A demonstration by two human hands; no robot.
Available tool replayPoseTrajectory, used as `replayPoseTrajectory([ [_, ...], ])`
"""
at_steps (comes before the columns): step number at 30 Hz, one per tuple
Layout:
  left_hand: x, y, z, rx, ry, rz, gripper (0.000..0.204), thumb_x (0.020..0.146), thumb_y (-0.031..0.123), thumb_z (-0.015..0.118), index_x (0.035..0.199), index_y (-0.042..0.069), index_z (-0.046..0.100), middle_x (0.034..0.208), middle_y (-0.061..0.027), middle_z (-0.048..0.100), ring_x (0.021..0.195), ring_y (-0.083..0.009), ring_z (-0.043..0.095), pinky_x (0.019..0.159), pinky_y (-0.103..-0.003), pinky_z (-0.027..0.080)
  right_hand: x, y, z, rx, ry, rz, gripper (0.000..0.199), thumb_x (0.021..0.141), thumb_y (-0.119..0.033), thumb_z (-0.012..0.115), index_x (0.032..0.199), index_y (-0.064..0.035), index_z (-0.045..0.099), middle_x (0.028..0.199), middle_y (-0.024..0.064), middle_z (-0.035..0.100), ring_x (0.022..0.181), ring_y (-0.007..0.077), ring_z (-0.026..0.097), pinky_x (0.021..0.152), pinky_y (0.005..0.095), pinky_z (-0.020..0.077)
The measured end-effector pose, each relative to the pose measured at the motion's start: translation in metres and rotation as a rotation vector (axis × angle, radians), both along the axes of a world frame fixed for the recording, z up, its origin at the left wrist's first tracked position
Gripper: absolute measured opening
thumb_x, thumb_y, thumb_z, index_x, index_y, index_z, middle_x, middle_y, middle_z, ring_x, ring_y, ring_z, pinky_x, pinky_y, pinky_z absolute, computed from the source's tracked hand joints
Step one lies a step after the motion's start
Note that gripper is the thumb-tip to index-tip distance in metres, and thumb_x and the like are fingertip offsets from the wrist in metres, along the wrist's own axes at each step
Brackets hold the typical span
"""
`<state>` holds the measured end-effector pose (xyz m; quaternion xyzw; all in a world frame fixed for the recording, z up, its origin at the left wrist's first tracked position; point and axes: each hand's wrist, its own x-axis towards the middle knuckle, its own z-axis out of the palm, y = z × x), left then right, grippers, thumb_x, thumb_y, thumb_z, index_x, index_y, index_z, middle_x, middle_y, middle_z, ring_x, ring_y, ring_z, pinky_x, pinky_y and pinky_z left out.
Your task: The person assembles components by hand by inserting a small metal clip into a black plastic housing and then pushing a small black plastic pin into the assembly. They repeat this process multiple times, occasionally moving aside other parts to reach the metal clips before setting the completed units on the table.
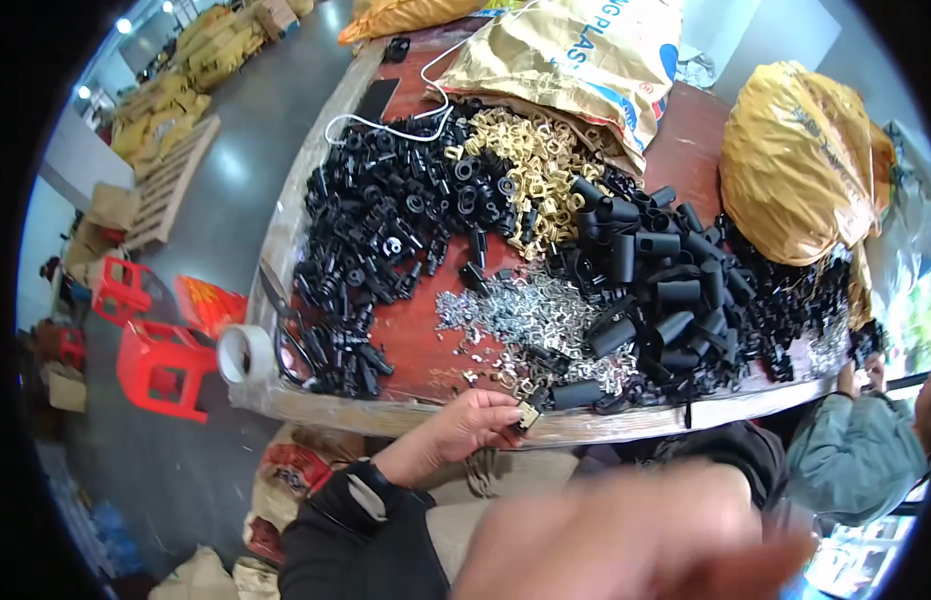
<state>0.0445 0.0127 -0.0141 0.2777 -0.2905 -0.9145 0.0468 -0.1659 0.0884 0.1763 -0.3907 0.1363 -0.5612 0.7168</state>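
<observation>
At the front edge of the table, my left hand [473, 422] pinches a small gold-coloured metal piece [527, 414] between thumb and fingers. A dark bit beside it is too small to name. My right hand [626, 535] is large and smeared by motion close to the camera; its fingers cannot be made out. Just beyond my left hand lies a heap of tiny silver metal parts [531, 310]. Black plastic tubes [676, 292] are piled to the right of it. Farther back are gold-coloured ring-like clips [531, 160], with many small black plastic parts [361, 220] to the left.
A gold woven sack [576, 60] lies at the table's back, and a full yellow bag [801, 165] stands at the right. On the left edge are a tape roll [246, 354] and scissors [276, 295]. Red stools [166, 365] stand left; a co-worker's sleeve [851, 455] is at right.
</observation>
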Motion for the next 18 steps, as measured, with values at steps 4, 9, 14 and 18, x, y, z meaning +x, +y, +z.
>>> replayPoseTrajectory([
  [4, -0.009, 0.003, 0.001, 0.015, -0.057, 0.030, 0.022, 0.079, 0.019, 0.052, 0.093, 0.002, 0.054, 0.083, -0.0082, 0.060, 0.066, -0.0121, 0.057, 0.061, -0.023, 0.047, 0.009, 0.123, -0.046, -0.142, 0.020, -0.020, 0.043, 0.082, -0.037, 0.044, 0.087, 0.0040, 0.056, 0.078, 0.0103, 0.053, 0.073, 0.0218, 0.052, 0.066, 0.0297, 0.0429],
  [9, -0.010, 0.005, 0.003, 0.025, -0.100, 0.050, 0.025, 0.078, 0.017, 0.053, 0.095, -0.001, 0.051, 0.083, -0.0117, 0.059, 0.065, -0.0137, 0.057, 0.061, -0.024, 0.048, 0.044, 0.097, -0.042, -0.278, 0.097, -0.138, 0.039, 0.081, -0.033, 0.045, 0.090, 0.0039, 0.054, 0.081, 0.0111, 0.053, 0.074, 0.0227, 0.052, 0.068, 0.0305, 0.0432],
  [14, -0.007, 0.009, 0.006, 0.028, -0.067, 0.067, 0.022, 0.080, 0.017, 0.052, 0.095, 0.001, 0.052, 0.083, -0.0086, 0.059, 0.066, -0.0112, 0.056, 0.059, -0.021, 0.047, 0.055, 0.072, -0.031, -0.436, 0.248, -0.157, 0.037, 0.080, -0.030, 0.047, 0.093, 0.0038, 0.053, 0.085, 0.0119, 0.053, 0.076, 0.0236, 0.053, 0.069, 0.0314, 0.0434],
  [18, -0.010, 0.012, 0.006, 0.018, -0.063, 0.061, 0.022, 0.080, 0.017, 0.052, 0.096, 0.001, 0.051, 0.083, -0.0088, 0.059, 0.066, -0.0114, 0.057, 0.058, -0.022, 0.048, 0.049, 0.054, -0.019, -0.542, 0.401, -0.150, 0.035, 0.080, -0.028, 0.048, 0.096, 0.0037, 0.052, 0.088, 0.0125, 0.053, 0.077, 0.0243, 0.053, 0.070, 0.0321, 0.0436],
])
